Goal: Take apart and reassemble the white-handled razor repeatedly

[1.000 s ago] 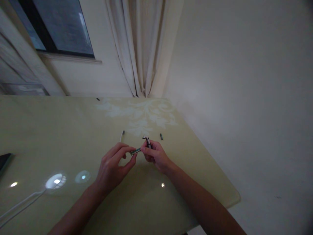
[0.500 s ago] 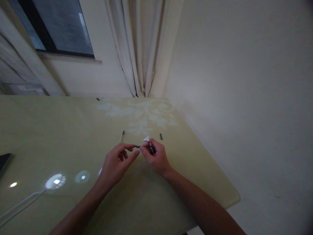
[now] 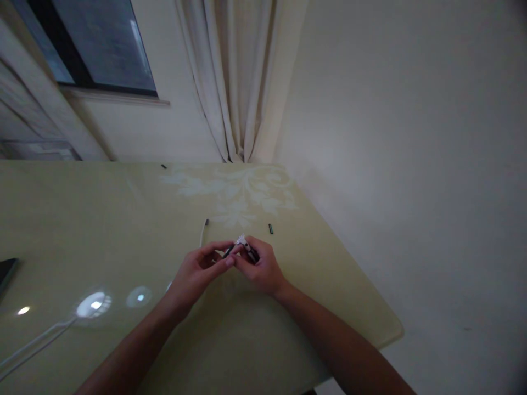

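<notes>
Over the near middle of the table (image 3: pixel 288 312), both of my hands meet at the fingertips. My right hand (image 3: pixel 261 266) is closed around a razor handle (image 3: pixel 247 249), with a pale, forked-looking head pointing up and away and a dark grip partly covered by the fingers. My left hand (image 3: pixel 201 269) pinches a small dark piece, looking like a razor cartridge (image 3: pixel 228 251), close beside the handle's head. Fingers cover part of it, so I cannot tell whether it touches the handle. Another small dark cartridge (image 3: pixel 270 228) with a greenish strip lies beyond my right hand.
A thin white stick or cable with a dark tip (image 3: pixel 206 223) lies beyond my left hand. Farther back is a small dark piece (image 3: pixel 163 166). A dark flat object (image 3: pixel 7 270) and a white cable (image 3: pixel 37 343) are at left. A wall (image 3: pixel 411 164) borders the table's right side.
My hands have come closer together. The dark cartridge in my left fingers has tilted and moved slightly toward me. The razor handle's head has shifted a little left and down.
</notes>
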A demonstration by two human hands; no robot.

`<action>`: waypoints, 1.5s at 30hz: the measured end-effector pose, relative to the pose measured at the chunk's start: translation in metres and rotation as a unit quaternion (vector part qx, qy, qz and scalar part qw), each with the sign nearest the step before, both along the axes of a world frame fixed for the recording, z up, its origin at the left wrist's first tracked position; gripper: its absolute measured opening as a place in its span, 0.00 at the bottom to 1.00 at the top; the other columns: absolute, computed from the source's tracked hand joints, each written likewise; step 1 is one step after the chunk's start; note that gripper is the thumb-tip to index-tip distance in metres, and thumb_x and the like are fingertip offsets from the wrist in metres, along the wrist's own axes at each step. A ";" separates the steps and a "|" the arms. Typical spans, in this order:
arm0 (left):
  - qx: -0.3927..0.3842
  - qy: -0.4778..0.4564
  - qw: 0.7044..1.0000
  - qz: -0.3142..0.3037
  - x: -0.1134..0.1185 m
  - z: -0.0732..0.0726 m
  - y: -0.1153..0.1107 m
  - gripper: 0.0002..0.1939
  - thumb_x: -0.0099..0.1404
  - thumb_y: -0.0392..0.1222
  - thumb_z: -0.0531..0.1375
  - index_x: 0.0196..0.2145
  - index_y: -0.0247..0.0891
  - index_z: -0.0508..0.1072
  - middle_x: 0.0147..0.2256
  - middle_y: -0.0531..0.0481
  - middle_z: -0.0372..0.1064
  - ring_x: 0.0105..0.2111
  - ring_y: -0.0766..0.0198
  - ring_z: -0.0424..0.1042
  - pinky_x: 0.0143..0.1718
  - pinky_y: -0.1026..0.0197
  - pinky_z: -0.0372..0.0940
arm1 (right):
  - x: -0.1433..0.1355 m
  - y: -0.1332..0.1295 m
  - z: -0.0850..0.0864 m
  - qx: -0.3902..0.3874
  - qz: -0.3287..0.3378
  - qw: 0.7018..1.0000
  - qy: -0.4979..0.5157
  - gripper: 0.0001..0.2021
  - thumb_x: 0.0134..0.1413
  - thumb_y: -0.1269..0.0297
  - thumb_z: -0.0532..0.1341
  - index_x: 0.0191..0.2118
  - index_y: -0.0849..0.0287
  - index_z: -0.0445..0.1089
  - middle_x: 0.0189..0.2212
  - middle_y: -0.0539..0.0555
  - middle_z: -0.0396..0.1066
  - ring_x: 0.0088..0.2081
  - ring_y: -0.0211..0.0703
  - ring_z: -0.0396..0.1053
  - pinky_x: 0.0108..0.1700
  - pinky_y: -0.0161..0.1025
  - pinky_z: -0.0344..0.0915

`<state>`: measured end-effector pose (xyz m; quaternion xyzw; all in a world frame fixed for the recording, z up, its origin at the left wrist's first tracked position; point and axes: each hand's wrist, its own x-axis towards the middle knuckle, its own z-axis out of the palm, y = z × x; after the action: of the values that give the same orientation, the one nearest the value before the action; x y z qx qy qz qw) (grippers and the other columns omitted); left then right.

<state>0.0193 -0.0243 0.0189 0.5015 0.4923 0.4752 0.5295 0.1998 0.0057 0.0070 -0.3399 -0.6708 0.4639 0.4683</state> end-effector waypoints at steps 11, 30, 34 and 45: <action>0.000 -0.033 0.999 -0.022 -0.001 -0.004 0.002 0.21 0.58 0.51 0.73 0.48 0.42 0.84 0.46 0.44 0.83 0.47 0.53 0.80 0.51 0.53 0.73 | -0.002 0.003 -0.001 -0.059 -0.031 0.998 0.017 0.14 0.56 0.55 0.71 0.33 0.59 0.71 0.23 0.44 0.60 0.25 0.34 0.55 0.27 0.33 0.52; 0.062 0.003 0.996 -0.065 -0.014 -0.003 0.005 0.20 0.57 0.46 0.74 0.48 0.43 0.83 0.45 0.46 0.81 0.42 0.56 0.78 0.49 0.54 0.72 | -0.005 0.007 0.003 -0.136 -0.012 0.988 0.076 0.19 0.50 0.49 0.73 0.31 0.59 0.71 0.23 0.46 0.64 0.26 0.35 0.56 0.28 0.35 0.52; 0.181 0.129 0.975 -0.008 -0.013 -0.009 0.003 0.22 0.55 0.45 0.76 0.48 0.45 0.82 0.37 0.52 0.74 0.31 0.65 0.69 0.36 0.61 0.67 | -0.005 0.006 0.002 -0.161 0.045 0.983 0.077 0.19 0.51 0.48 0.73 0.33 0.61 0.75 0.23 0.45 0.61 0.25 0.33 0.53 0.28 0.34 0.50; 0.258 0.202 0.945 -0.007 -0.008 -0.009 0.000 0.22 0.59 0.47 0.74 0.50 0.46 0.77 0.40 0.52 0.71 0.32 0.65 0.67 0.36 0.61 0.65 | -0.003 0.006 -0.003 -0.196 0.080 0.975 0.064 0.19 0.50 0.49 0.72 0.36 0.63 0.81 0.23 0.47 0.61 0.24 0.33 0.53 0.26 0.34 0.49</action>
<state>0.0115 -0.0246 0.0104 0.7100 0.4454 0.4711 0.2749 0.1968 0.0117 0.0042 -0.3396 -0.5603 0.6433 0.3961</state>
